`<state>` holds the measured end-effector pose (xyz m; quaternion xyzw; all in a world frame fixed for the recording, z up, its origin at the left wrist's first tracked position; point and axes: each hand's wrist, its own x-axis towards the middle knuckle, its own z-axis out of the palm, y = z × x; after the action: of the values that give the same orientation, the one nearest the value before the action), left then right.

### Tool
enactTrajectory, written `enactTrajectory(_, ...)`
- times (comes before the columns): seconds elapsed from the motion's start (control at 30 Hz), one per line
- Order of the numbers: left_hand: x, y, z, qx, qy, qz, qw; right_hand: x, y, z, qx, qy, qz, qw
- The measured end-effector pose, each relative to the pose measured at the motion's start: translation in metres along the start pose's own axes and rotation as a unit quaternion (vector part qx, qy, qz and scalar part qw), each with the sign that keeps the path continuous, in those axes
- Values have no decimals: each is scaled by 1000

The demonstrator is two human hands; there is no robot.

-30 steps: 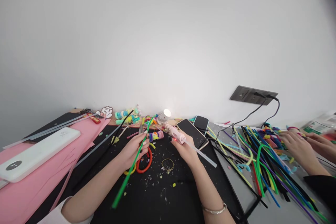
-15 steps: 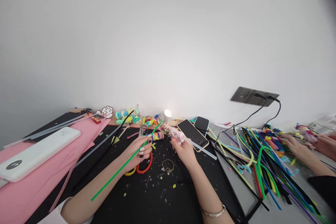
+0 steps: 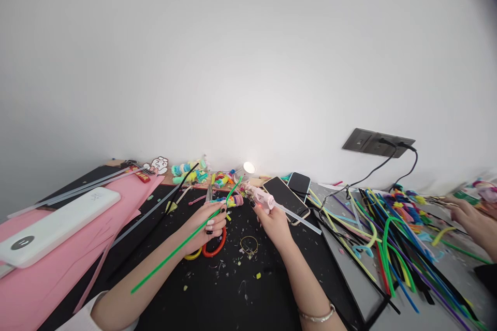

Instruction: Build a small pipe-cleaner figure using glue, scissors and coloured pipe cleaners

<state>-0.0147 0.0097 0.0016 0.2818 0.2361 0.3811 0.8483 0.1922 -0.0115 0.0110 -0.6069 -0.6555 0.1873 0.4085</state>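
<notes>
My left hand [image 3: 208,222] is closed around a long green pipe cleaner [image 3: 176,250] that slants down to the left across my forearm, and it also pinches a small colourful wrapped piece [image 3: 233,200] at its upper end. My right hand [image 3: 272,217] grips a small pink glue gun [image 3: 261,197] with a clear glue stick [image 3: 301,220] sticking out behind; its nozzle points at the colourful piece. Both hands hover over a black mat [image 3: 233,289] littered with scraps.
Orange and yellow scissor handles [image 3: 212,248] lie under my left hand. Two phones [image 3: 289,191] lie behind the glue gun. Pink paper [image 3: 46,269] and a white power bank [image 3: 50,227] sit left. A heap of pipe cleaners [image 3: 392,238] lies right, where another person's hands [image 3: 466,214] work.
The green pipe cleaner's lower end swung out to the left and lies flatter. My hands drew closer together at the colourful piece. The other person's hands moved further right.
</notes>
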Motion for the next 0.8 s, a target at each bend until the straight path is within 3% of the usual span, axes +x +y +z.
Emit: enactTrajectory(0.8,-2,2,3,-3,-8,3,1000,0,1,1,-2,-14,-7,1000)
